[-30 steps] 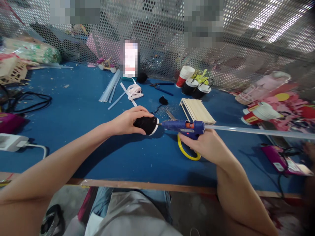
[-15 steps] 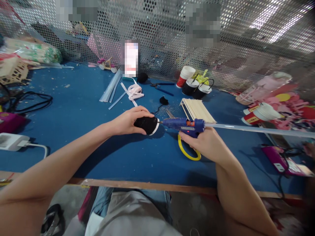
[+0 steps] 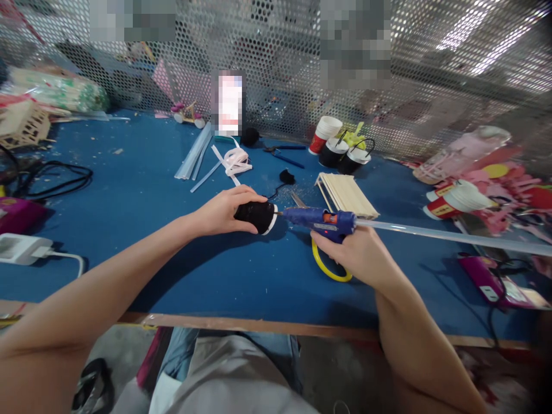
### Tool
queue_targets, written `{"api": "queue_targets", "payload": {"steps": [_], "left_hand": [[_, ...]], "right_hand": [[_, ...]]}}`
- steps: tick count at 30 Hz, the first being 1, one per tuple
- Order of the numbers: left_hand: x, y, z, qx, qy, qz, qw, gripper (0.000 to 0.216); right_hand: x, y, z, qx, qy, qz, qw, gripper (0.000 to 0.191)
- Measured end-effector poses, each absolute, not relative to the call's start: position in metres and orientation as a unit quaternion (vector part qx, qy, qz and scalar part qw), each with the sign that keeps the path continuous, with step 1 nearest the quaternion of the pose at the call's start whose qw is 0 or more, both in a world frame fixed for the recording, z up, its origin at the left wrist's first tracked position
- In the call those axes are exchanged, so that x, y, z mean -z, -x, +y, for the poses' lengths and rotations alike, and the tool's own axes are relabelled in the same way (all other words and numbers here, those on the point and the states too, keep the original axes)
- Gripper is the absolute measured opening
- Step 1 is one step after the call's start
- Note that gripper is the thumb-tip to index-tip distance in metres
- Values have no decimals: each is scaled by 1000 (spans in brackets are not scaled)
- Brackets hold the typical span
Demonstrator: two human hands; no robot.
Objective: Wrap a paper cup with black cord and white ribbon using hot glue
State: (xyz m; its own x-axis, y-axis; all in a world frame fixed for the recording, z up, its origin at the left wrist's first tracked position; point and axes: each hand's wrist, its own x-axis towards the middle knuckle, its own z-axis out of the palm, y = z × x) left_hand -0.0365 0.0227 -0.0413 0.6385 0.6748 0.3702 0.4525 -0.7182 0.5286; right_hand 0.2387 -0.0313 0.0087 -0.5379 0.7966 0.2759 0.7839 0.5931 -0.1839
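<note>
My left hand point(image 3: 226, 211) is closed around a paper cup point(image 3: 255, 216) wrapped in black yarn, lying on its side with its white rim to the right. Black yarn trails from the cup to a small black clump point(image 3: 286, 176) behind it. In my right hand point(image 3: 360, 253) is a blue glue gun point(image 3: 319, 221), its nozzle at the cup's white rim. A long clear glue stick point(image 3: 431, 232) sticks out of the gun's back. Beneath the gun lie scissors point(image 3: 330, 270) with a yellow handle, partly covered by my right hand.
Behind are pliers point(image 3: 287, 156), white ribbon point(image 3: 236, 161), clear glue sticks point(image 3: 195, 150) and a lit phone point(image 3: 230, 103). Black-wrapped cups point(image 3: 354, 161) and a wooden stick frame point(image 3: 348, 194) stand right of centre. Power strips point(image 3: 491, 282) lie right and left. A perforated metal panel point(image 3: 280, 63) borders the back.
The glue gun and my right hand have shifted slightly left, and the glue stick's far end has dipped. The cup has barely moved in my left hand.
</note>
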Motion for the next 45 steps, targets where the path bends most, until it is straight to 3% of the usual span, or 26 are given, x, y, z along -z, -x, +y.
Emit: {"api": "queue_targets", "payload": {"steps": [6,13,17,25,45], "left_hand": [[44,36,23,-275,-873,354,192,59],[41,35,22,-279,-849,398,208,57],[38,34,20,-274,-833,426,222,54],[36,32,18,-265,-822,440,246,55],[36,33,19,-246,-805,470,267,55]], "right_hand": [[-6,-241,-32,-24,460,-874,155,28],[-4,-228,-41,-67,506,-834,208,15],[-4,-226,-42,-83,509,-834,195,11],[-1,-228,-42,-100,523,-818,220,12],[-3,-228,-43,-119,529,-820,181,12]]}}
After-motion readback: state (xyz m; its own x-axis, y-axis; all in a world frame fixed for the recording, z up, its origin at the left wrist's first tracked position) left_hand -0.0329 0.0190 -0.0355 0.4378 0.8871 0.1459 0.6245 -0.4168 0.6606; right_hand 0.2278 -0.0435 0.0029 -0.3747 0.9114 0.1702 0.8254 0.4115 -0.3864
